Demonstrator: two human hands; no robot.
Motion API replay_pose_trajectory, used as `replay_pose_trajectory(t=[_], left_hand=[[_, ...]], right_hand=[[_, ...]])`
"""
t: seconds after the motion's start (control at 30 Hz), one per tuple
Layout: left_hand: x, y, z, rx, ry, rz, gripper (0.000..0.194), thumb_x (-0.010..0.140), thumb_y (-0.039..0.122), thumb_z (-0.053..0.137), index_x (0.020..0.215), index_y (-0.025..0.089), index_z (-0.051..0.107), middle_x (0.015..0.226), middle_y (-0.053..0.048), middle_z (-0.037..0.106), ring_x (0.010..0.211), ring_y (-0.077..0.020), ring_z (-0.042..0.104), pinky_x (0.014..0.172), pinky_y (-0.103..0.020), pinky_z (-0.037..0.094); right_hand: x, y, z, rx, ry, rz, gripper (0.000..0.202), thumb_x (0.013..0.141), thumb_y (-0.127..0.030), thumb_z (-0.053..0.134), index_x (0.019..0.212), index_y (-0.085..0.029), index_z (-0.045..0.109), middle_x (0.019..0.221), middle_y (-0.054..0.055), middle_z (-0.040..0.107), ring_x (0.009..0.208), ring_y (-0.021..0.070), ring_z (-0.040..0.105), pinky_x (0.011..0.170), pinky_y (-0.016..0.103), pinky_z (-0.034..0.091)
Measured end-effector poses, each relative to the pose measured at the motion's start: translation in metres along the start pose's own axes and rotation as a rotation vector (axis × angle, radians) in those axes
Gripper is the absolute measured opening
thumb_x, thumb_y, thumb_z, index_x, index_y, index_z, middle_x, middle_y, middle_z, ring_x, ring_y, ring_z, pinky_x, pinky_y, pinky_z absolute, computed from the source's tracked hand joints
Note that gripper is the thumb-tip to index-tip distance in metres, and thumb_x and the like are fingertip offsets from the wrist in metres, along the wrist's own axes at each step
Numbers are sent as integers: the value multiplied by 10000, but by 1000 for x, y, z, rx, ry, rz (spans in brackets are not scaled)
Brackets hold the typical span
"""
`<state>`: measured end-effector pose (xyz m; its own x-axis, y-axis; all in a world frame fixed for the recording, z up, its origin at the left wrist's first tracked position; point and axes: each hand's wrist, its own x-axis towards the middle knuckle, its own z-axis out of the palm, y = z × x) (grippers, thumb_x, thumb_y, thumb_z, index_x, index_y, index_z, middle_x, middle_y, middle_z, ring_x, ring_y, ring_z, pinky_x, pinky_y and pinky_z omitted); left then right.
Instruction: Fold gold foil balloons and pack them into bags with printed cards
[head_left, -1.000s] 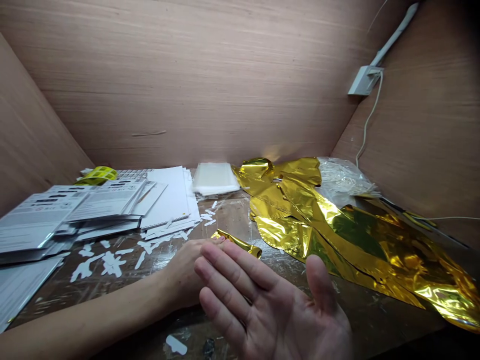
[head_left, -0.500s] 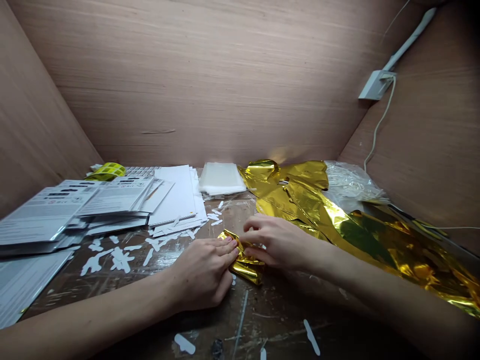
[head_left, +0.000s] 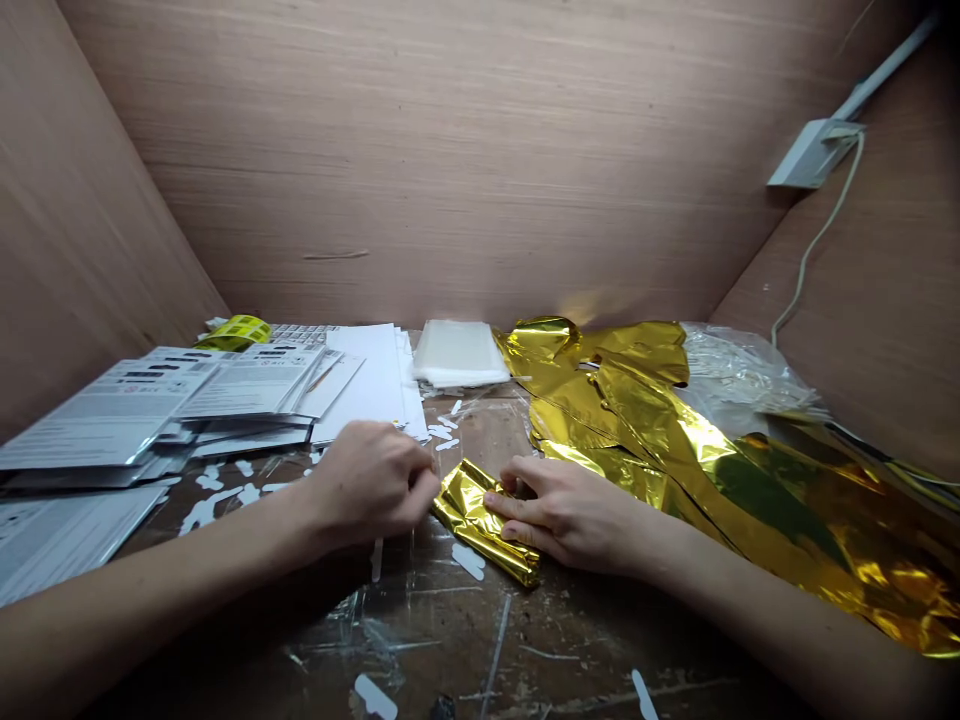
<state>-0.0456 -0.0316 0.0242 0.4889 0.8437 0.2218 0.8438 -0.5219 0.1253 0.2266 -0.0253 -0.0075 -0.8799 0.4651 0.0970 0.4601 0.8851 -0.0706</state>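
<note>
A small folded packet of shiny gold foil (head_left: 476,505) lies on the dark worktop between my hands. My right hand (head_left: 566,508) rests on its right part, fingertips stretched out over the foil and pressing it down. At the packet's left edge is my left hand (head_left: 371,480), closed with its fingers curled under. Whatever may be inside that closed hand is hidden. Beyond my right hand, loose sheets of the same gold foil (head_left: 645,420) spread across the right side.
Stacked printed cards (head_left: 112,405) and white sheets (head_left: 367,375) stand at the left, with a yellow sticker roll (head_left: 238,330) behind. A stack of clear bags (head_left: 459,352) lies at the back, a plastic bag (head_left: 742,370) at the right. White paper scraps (head_left: 375,695) litter the worktop (head_left: 420,630).
My left hand has come off the packet's top, moved left and closed. My right hand has come down onto the foil. The view has shifted slightly, so the scene sits further right.
</note>
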Motion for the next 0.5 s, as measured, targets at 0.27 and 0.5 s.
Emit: replay_pose_trajectory(t=[0.27,0.5], left_hand=[[25,-72,-36,117,-273,-213,381,788,422,641,1036,174,789,875,-78,784,798,-242,688,692,-285,449],[29,-101,-46,162,-170,-394,720,761,646,656,1292,161,692,1242,-123,729,1130,-306,664,912,-315,475]], right_hand=[[1,-18,-6,146,37,144,324,1034,-390,478,1246,-277,697,1316,111,555,1108,250,572,965,423,482],[4,-36,-4,380,92,316,298,936,-261,623,1213,-321,717,1174,75,618,1035,221,595,883,345,490]])
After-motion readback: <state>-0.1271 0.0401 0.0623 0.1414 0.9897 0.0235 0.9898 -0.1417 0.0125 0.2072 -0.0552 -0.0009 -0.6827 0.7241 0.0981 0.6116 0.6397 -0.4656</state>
